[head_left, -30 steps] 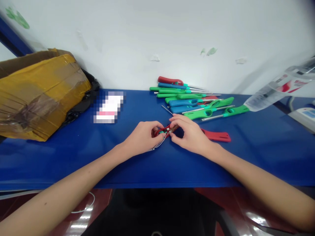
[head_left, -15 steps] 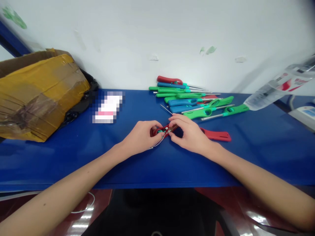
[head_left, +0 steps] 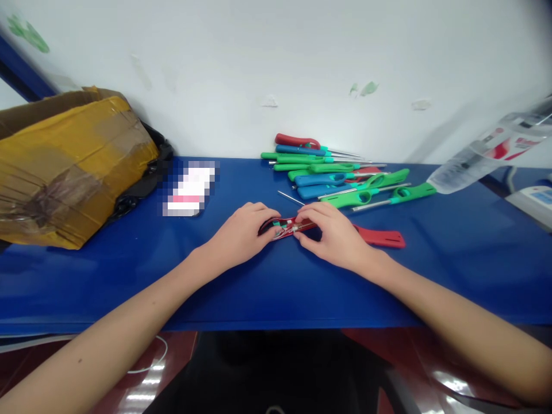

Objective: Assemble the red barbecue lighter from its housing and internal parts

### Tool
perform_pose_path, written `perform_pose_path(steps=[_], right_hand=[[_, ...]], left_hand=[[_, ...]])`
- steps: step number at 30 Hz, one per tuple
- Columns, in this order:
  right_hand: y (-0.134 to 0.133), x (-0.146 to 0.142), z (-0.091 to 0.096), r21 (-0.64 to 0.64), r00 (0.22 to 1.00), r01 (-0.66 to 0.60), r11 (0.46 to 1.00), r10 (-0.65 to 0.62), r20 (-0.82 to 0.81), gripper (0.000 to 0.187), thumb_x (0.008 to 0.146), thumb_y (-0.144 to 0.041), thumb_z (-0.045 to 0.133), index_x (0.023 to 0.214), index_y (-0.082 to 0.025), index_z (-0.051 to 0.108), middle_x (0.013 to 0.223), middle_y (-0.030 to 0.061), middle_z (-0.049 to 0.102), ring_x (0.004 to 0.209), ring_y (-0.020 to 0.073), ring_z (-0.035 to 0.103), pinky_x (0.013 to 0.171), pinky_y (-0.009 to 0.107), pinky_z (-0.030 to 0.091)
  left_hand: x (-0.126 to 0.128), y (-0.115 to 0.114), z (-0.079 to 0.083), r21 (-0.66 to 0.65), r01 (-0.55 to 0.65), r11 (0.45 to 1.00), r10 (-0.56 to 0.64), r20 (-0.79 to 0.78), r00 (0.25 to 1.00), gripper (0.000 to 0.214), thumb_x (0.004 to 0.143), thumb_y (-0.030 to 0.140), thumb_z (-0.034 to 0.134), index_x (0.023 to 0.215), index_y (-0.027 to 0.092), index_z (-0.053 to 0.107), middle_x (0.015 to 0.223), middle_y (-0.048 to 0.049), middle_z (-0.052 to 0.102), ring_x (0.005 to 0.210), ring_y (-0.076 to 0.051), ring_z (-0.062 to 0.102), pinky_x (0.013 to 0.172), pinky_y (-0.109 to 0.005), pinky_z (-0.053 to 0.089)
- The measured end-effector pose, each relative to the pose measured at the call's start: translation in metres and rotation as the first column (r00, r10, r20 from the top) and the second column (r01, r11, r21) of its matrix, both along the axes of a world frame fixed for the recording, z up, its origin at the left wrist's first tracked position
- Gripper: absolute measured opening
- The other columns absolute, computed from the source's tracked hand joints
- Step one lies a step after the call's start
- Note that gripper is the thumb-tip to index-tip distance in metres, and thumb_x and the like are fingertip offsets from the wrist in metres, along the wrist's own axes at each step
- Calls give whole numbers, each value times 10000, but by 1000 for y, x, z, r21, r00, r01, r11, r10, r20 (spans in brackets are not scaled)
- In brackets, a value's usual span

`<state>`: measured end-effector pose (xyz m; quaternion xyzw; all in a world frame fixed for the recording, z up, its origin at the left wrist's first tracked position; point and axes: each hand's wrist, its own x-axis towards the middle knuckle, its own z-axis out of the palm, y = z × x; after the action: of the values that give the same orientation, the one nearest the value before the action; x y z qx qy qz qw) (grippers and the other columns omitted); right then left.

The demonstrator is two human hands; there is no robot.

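An opened red lighter shell [head_left: 286,227] lies between my hands, its inside facing up with small white and teal parts and a wire in it. My left hand [head_left: 241,233] pinches its left end between thumb and fingers. My right hand [head_left: 334,234] grips the other end, thumb below and fingertips above, covering part of it. Beside the right hand, partly behind it, a second red shell piece [head_left: 382,237] rests on the blue table [head_left: 241,299]. A thin metal rod [head_left: 290,198] sticks out just beyond my right fingertips.
Several long-necked lighters [head_left: 323,179] in green, blue and red are piled by the wall. A taped cardboard box [head_left: 73,172] stands at left, near a blurred white card [head_left: 192,187]. A clear plastic bottle [head_left: 483,150] leans in at right.
My left hand has shifted slightly left and up on the shell. The white wire that looped below the shell no longer hangs out there. The right hand has barely moved.
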<state>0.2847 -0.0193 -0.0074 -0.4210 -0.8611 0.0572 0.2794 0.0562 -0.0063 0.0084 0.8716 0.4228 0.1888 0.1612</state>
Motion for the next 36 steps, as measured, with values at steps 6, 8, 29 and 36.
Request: perform_pose_path(steps=[6, 8, 29, 36], right_hand=[[-1, 1, 1, -16, 1000, 13, 1000, -13, 12, 129, 839, -245, 654, 964, -215, 640, 1026, 77, 710, 1002, 271, 631, 940, 444, 486], [0, 1, 1, -19, 1000, 9, 1000, -9, 9, 119, 850, -256, 643, 962, -217, 641, 1022, 81, 712, 998, 275, 632, 928, 449, 488], [-1, 3, 2, -40, 999, 3, 999, -2, 33, 96, 870, -286, 636, 933, -214, 647, 978, 73, 718, 973, 263, 630, 921, 424, 474], [-1, 1, 3, -21, 999, 34, 999, -33, 39, 205, 835, -356, 692, 977, -214, 653, 940, 64, 729, 897, 265, 639, 898, 436, 463]], left_hand=[[-10, 3, 7, 29, -1, 1000, 1, -2, 1000, 359, 962, 387, 499, 1229, 181, 622, 1170, -88, 658, 1067, -238, 604, 940, -376, 470], [-17, 4, 14, 17, -4, 1000, 4, 12, 1000, 362, 972, 423, 478, 1204, 191, 631, 1107, -81, 677, 1001, -220, 630, 883, -348, 487], [-51, 11, 29, -175, -2, 985, -37, -220, 975, 183, 873, 404, 608, 934, 263, 708, 888, -14, 694, 738, -177, 614, 587, -262, 410], [-33, 3, 20, 25, 84, 996, -80, -131, 988, 287, 917, 390, 575, 1135, 223, 656, 1142, -78, 631, 1030, -238, 589, 863, -349, 490]])
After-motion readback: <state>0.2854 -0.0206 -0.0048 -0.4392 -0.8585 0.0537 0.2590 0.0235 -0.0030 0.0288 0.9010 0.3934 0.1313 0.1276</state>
